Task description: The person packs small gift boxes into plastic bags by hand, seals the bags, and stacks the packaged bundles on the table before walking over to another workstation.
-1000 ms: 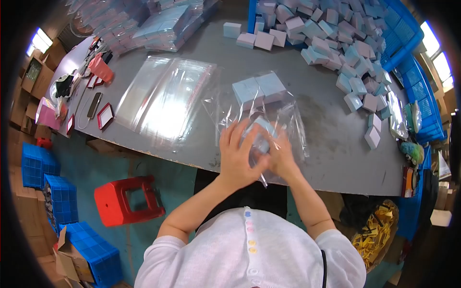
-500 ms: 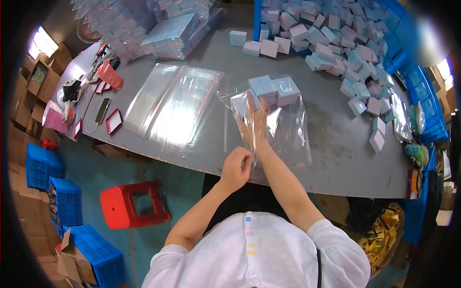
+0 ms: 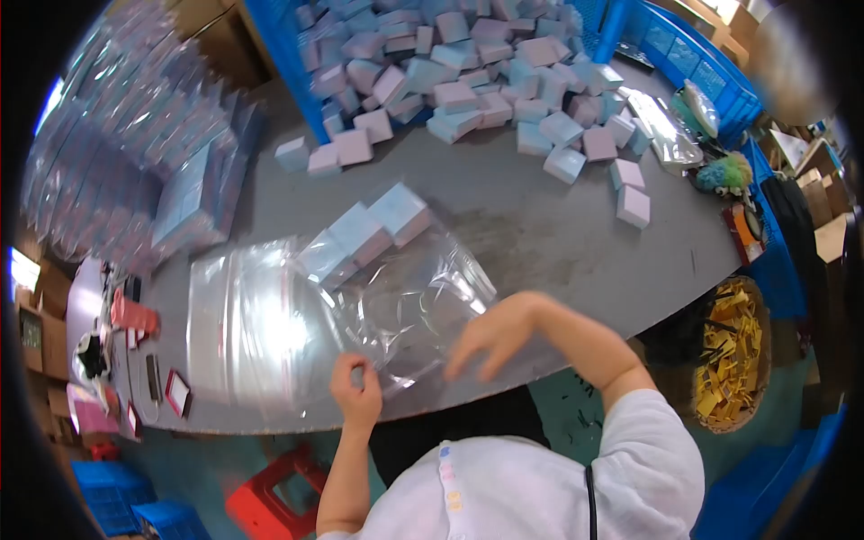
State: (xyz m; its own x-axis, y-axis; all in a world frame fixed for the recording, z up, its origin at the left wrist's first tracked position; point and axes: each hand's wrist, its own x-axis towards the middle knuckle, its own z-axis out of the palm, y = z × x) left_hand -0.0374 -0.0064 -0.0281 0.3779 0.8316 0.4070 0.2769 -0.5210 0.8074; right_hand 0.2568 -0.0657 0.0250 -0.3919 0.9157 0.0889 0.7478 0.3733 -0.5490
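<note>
A clear plastic bag [image 3: 396, 301] lies in front of me with several small pale blue and pink boxes [image 3: 362, 232] side by side at its far end. The bag's crumpled near end reaches my left hand [image 3: 356, 389], whose fingers are closed in a pinch on its edge. To the right of the bag, my right hand [image 3: 497, 335] is slightly blurred, fingers spread and holding nothing. Left of the boxes, a stack of flat clear bags [image 3: 243, 333] lies on the table and reflects bright light.
A large heap of loose small boxes [image 3: 468, 67] spills from a blue crate at the back. Bagged boxes [image 3: 117, 153] are stacked high at the left. A basket of yellow pieces [image 3: 731, 360] stands below the table at right, a red stool [image 3: 279, 495] below at left.
My right hand has come out of the bag and moved right, its fingers now spread. My left hand still pinches the bag's edge. The view has turned toward the right.
</note>
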